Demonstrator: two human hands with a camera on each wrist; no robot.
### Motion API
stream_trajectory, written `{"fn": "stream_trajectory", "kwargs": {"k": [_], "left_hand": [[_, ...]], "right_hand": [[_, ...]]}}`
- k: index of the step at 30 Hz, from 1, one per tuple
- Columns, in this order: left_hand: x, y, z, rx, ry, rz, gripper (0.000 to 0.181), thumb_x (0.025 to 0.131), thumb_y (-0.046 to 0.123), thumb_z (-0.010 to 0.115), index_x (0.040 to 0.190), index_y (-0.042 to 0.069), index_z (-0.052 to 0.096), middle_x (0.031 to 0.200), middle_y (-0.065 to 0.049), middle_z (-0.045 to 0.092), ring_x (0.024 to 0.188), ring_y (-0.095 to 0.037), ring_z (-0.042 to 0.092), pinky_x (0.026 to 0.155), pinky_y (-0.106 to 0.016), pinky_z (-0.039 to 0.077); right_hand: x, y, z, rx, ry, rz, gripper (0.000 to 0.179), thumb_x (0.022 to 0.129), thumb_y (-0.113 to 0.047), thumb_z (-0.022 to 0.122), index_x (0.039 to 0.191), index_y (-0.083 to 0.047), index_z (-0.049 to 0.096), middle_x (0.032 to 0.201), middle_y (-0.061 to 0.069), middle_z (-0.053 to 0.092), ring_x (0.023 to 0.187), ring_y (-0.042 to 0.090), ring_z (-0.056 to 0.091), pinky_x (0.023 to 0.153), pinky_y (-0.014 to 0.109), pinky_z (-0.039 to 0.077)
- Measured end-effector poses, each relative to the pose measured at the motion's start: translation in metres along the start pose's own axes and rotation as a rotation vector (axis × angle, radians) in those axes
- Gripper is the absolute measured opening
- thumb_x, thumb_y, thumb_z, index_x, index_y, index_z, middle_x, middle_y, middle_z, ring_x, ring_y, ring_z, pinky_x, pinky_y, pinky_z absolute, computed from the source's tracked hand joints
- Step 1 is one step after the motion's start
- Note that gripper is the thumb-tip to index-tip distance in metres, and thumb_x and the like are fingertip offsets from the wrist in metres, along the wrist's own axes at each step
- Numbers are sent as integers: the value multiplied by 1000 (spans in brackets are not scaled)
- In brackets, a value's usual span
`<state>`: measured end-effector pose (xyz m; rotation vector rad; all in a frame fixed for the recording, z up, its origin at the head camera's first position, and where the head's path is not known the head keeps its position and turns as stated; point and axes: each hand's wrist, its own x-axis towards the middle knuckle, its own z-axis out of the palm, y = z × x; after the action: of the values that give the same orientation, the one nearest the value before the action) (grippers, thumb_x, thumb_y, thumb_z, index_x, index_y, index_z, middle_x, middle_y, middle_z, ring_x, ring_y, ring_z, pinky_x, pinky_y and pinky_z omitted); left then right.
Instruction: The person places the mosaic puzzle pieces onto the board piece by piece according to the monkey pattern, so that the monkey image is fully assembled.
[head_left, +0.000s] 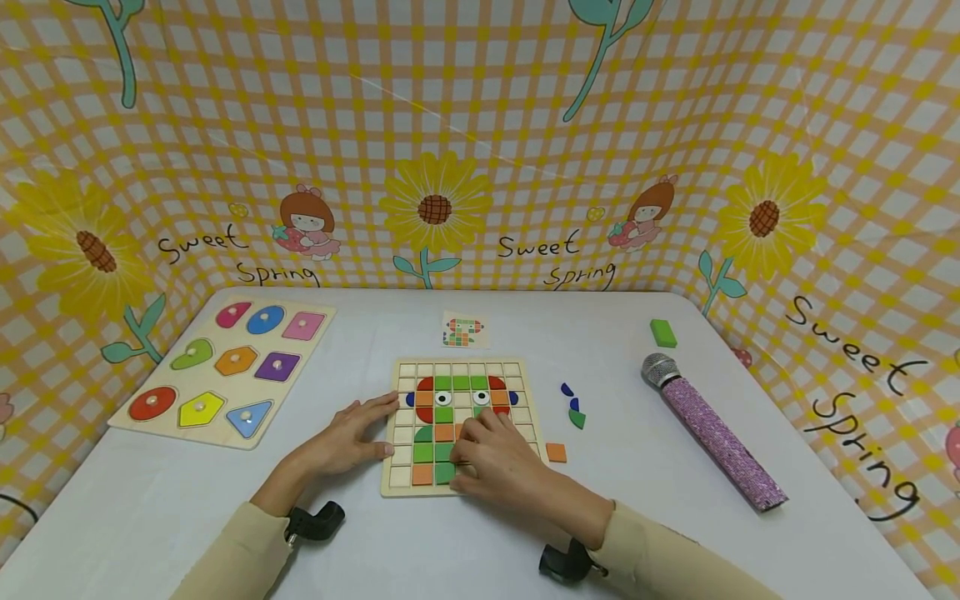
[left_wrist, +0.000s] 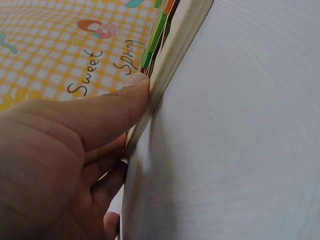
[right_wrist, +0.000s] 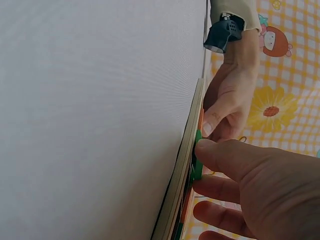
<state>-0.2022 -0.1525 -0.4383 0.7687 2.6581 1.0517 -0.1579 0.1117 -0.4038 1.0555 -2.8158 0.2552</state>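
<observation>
A wooden grid board lies in front of me, partly filled with red, orange, green and blue tiles and two eye tiles. Against its left edge rests my left hand, thumb and fingertips touching the rim with fingers fairly straight. My right hand is over the lower right of the grid and covers several cells. In the right wrist view its thumb and index finger pinch a green tile at the board's surface. Right of the board lie an orange square tile, a green tile and two blue pieces.
Behind the board is a small pattern card. A shape-knob puzzle board lies at the left. A glittery purple microphone and a green block lie at the right. Checked cloth rises behind the white table.
</observation>
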Motion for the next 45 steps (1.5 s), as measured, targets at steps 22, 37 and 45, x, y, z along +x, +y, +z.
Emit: {"fn": "stream_trajectory", "kwargs": {"k": [22, 37, 45], "left_hand": [[0, 1, 1, -1, 1, 12, 68, 86, 22, 67, 143, 1, 37, 155, -15, 28, 144, -37, 21, 117, -59, 7], [0, -2, 2, -7, 2, 19, 68, 86, 21, 67, 143, 0, 37, 155, -15, 28, 144, -37, 22, 117, -59, 7], [0, -1, 2, -17, 5, 9, 68, 86, 20, 67, 143, 1, 37, 155, -15, 28, 144, -37, 21, 117, -59, 7]], "right_hand": [[-22, 35, -7, 63, 55, 118, 29, 72, -38, 78, 93, -19, 72, 93, -8, 58, 92, 11, 40, 80, 31, 36], [-66, 93, -13, -56, 47, 231, 36, 70, -37, 80, 99, -17, 73, 94, -4, 61, 87, 13, 42, 73, 28, 35], [-76, 102, -16, -53, 15, 237, 32, 70, -33, 80, 97, -18, 72, 96, -2, 62, 89, 15, 45, 75, 31, 39]]}}
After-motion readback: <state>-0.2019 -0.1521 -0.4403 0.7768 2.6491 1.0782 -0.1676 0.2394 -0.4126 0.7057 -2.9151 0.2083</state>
